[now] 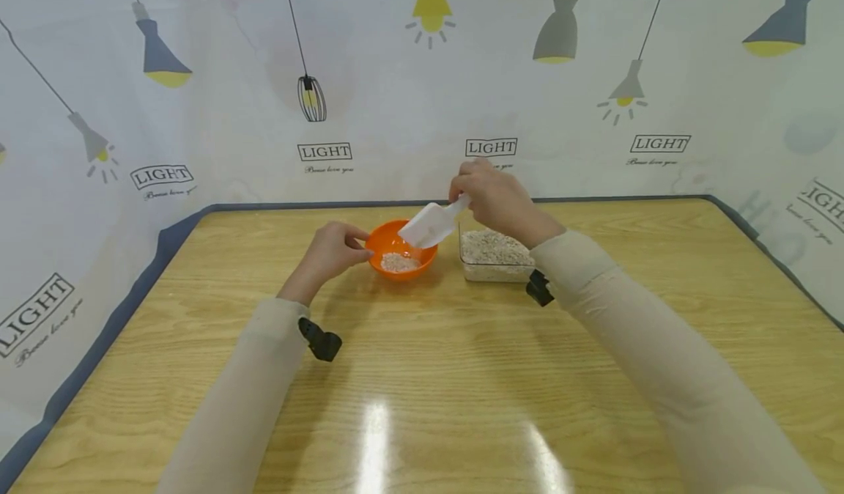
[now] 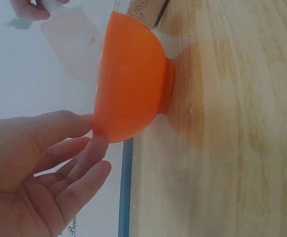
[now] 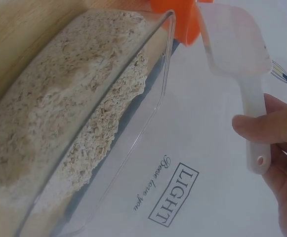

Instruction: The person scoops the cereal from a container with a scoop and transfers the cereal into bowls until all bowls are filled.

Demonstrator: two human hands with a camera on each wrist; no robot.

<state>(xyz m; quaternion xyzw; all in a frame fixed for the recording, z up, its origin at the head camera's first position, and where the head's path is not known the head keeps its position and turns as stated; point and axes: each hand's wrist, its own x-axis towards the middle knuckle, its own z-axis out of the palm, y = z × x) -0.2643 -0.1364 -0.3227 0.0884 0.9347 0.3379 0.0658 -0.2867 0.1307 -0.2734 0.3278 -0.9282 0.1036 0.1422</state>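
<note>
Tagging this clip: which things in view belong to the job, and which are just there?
The job:
white scoop, held
orange bowl, held
clear container
pale flakes in bowl and container

Just there:
wooden table
lamp-print backdrop
black wrist devices

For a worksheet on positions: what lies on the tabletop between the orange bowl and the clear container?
The head view shows a bare strip of tabletop between the orange bowl and clear container; the white scoop is held higher.
</note>
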